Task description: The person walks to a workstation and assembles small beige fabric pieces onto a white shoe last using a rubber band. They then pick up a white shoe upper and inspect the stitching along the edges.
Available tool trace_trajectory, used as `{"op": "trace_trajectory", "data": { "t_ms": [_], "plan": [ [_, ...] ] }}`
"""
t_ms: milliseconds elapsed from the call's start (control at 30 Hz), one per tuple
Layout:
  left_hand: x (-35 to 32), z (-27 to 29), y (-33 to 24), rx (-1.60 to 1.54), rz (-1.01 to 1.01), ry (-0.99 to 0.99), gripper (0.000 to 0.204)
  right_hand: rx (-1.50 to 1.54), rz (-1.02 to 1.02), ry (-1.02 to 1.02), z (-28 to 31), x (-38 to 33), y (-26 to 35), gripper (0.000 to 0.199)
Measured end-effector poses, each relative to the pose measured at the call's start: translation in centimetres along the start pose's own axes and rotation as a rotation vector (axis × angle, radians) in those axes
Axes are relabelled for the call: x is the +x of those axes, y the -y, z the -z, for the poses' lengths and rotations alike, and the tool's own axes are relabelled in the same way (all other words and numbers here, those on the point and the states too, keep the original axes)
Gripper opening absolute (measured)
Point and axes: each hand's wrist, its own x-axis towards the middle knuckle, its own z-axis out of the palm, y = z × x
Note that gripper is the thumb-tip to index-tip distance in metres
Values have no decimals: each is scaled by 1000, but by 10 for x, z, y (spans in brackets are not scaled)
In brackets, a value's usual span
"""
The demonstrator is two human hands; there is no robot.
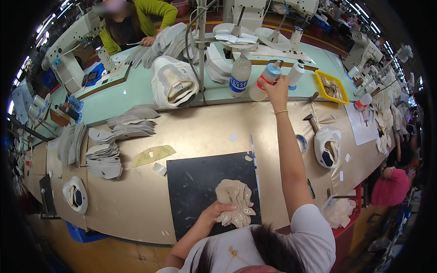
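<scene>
My left hand is closed around a fanned stack of beige shoe pieces, its thumb lying across them. The stack is held over a black mat in front of me. With my right arm stretched far forward, my right hand grips a whitish plastic bottle with a red band and a blue top. This bottle stands at the edge of the pale green table, between a clear water bottle and a white thread cone. Part of its side is hidden by my fingers.
Stacks of grey shoe pieces lie to the left, near a white shoe upper. Another upper, a hammer and a tape roll lie right. A yellow tray stands beyond. A co-worker in green sits opposite.
</scene>
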Motion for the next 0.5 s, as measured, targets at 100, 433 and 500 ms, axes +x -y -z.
{"op": "trace_trajectory", "data": {
  "t_ms": [100,433,500],
  "plan": [
    [0,3,2,-8,0,2,75,-3,-10,-53,-20,0,12,63],
    [-1,-2,1,10,-26,-17,75,229,28,-97,-38,-2,-15,64],
    [-1,0,1,4,-28,-24,75,524,-166,-113,-25,-7,-38,50]
  ]
}}
